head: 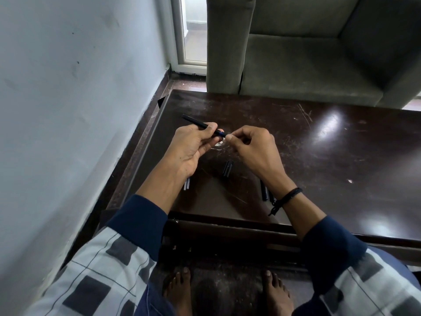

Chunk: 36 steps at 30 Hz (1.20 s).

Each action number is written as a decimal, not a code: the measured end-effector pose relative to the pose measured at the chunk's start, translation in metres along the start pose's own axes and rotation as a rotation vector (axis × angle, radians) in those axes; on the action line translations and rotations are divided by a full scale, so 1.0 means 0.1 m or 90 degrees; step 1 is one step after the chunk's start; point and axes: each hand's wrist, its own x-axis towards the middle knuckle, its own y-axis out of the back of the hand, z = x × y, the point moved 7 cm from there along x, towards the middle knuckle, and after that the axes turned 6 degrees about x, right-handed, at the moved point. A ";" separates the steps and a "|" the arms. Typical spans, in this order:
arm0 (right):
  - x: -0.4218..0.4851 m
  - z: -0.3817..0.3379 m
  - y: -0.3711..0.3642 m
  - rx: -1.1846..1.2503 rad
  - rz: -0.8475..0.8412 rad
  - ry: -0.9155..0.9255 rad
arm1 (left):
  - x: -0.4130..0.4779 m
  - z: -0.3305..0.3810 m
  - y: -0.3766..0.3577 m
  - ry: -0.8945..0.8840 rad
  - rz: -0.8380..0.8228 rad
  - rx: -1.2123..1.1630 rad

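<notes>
Centre frame, above the table (319, 156): slim black pen (200, 124), matte, lying slantwise. Left hand (193, 149) grips its barrel with curled fingers; right hand (252, 147) pinches its lower-right tip.

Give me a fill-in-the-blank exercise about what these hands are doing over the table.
1. The left hand grips a pen barrel coloured ____.
2. The right hand pinches one ____ of that barrel.
3. The cord bracelet sits on the ____ wrist.
Missing words: black; end; right.
</notes>
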 end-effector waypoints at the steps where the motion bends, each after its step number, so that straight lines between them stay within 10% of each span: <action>1: 0.00 0.00 0.00 -0.003 0.000 0.000 | 0.00 0.00 0.00 -0.001 0.000 0.000; 36: -0.03 0.00 -0.04 -0.018 -0.015 0.003 | 0.06 -0.04 0.00 -0.003 -0.019 0.016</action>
